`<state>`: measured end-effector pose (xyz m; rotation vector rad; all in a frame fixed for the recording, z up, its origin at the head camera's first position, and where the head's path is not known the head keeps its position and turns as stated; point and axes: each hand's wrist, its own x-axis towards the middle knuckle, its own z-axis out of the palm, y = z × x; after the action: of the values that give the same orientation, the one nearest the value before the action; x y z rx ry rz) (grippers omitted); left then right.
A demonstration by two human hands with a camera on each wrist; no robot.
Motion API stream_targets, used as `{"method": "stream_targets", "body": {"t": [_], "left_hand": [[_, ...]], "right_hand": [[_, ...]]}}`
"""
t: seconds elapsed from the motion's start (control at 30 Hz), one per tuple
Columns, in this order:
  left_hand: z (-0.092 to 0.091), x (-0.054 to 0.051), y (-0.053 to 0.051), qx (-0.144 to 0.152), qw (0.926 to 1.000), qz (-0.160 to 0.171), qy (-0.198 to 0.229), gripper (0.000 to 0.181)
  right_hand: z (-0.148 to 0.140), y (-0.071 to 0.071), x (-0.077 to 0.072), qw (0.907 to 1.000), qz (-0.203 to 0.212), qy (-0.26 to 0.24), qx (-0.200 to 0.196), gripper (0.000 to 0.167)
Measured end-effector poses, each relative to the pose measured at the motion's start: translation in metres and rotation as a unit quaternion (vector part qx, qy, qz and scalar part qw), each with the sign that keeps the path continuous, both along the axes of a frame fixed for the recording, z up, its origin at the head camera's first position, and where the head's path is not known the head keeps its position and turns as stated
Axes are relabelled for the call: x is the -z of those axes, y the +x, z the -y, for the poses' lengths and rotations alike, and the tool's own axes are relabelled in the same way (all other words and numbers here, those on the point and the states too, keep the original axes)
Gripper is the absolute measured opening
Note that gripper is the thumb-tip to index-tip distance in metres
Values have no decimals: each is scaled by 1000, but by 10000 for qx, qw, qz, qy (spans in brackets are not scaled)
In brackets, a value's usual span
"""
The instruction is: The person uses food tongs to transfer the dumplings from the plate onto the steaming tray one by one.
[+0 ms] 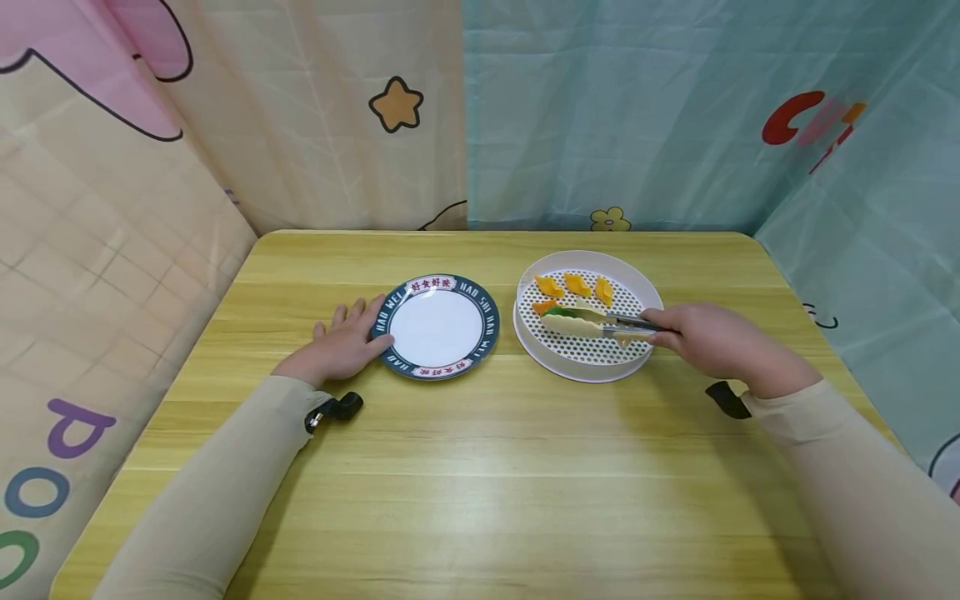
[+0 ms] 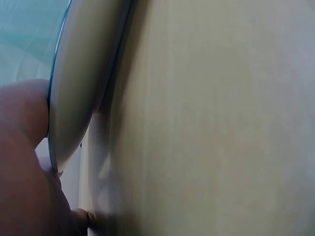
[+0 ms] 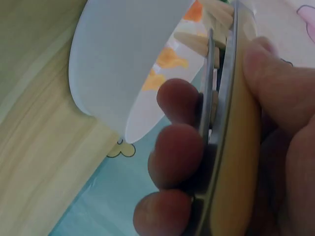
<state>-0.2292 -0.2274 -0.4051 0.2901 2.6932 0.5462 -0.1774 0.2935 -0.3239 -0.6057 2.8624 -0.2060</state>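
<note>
My left hand [image 1: 341, 343] lies at the left edge of a white plate [image 1: 437, 327] with a dark blue lettered rim. Its thumb rests on the rim, and the other fingers are stretched out beside it. My right hand [image 1: 712, 340] grips metal tongs [image 1: 630, 322] with cream scalloped heads, thumb on one arm and curled fingers round the other in the right wrist view. The tong heads are inside a white round steamer basket [image 1: 585, 371] with a perforated bottom. A green piece [image 1: 561, 312] shows between them. Several yellow-orange dumpling-shaped pieces [image 1: 577, 284] lie in the basket.
Both the plate and the basket stand on a light wood-grain table [image 1: 465, 483]. Patterned curtains [image 1: 330, 117] hang behind the table and along its sides. An orange piece [image 1: 543, 307] lies close to the tong tips.
</note>
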Motion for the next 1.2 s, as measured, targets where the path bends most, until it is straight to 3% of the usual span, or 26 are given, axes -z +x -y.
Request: {"method": "stream_targets", "body": {"t": [0.5,1.2], "left_hand": [[2,1,0,-34,10000,-12,36,88],[2,2,-1,-29,10000,9,-25,85]], "right_hand": [[-3,-9,0,9996,46,94,-273,35],[4,-5,-5,9992,-39,323,-251,43]]}}
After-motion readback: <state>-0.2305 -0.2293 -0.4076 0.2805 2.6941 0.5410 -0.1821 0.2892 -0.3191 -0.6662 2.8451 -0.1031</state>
